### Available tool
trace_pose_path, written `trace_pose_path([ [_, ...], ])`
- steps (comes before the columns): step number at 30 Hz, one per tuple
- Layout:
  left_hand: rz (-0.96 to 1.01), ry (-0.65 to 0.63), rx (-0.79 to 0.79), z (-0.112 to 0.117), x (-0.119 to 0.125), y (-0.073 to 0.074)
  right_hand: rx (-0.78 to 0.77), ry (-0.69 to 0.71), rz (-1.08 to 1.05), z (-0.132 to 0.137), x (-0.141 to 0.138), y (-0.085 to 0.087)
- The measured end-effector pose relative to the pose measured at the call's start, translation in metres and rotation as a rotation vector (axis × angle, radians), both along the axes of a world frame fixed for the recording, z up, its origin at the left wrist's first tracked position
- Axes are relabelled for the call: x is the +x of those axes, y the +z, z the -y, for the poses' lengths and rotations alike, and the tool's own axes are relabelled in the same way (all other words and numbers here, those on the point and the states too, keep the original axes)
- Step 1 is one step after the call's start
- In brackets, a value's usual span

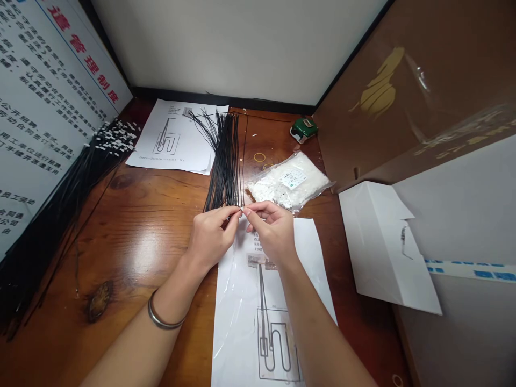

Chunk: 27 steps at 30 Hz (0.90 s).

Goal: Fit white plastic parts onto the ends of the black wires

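Note:
My left hand (213, 234) and my right hand (272, 228) meet fingertip to fingertip above the top of a printed sheet. Both are closed in a pinch. Between them is a tiny white connector (242, 208), partly hidden by the fingers, and a thin black wire (243, 177) runs away from it toward the back. Just beyond my left fingers lies a bundle of black wires (226, 161). A clear bag of small white parts (292, 180) rests behind my right hand. The printed sheet (237, 328) with a wiring diagram lies under my hands.
Another diagram sheet (149, 129) lies at the back left. A large bundle of black wires with white connectors (76, 177) leans along the left panel. A green tape measure (303, 129) sits at the back, and a folded white box (374, 236) stands by the brown carton (363, 70).

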<state>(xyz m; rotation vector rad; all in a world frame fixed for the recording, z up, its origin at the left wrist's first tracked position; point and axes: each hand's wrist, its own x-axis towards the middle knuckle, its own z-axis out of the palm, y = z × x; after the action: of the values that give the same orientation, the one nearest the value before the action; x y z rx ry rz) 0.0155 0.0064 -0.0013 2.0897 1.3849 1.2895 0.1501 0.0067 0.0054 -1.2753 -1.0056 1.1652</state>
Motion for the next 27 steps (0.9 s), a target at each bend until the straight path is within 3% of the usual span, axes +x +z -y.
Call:
trace_pose_path([
  [9,-0.024,0.002,-0.004,0.001,0.001,0.000,0.015,0.013,0.031,0.001,0.000,-0.003],
  [15,0.044,0.026,-0.164,0.003,0.002,0.005,0.020,0.056,0.008,0.001,0.000,-0.003],
  [21,0.236,0.043,-0.298,0.003,0.006,0.006,0.066,0.026,-0.012,0.001,0.001,0.000],
  [27,0.564,0.009,-0.585,0.002,0.009,0.011,0.091,0.022,-0.021,0.001,0.002,-0.001],
])
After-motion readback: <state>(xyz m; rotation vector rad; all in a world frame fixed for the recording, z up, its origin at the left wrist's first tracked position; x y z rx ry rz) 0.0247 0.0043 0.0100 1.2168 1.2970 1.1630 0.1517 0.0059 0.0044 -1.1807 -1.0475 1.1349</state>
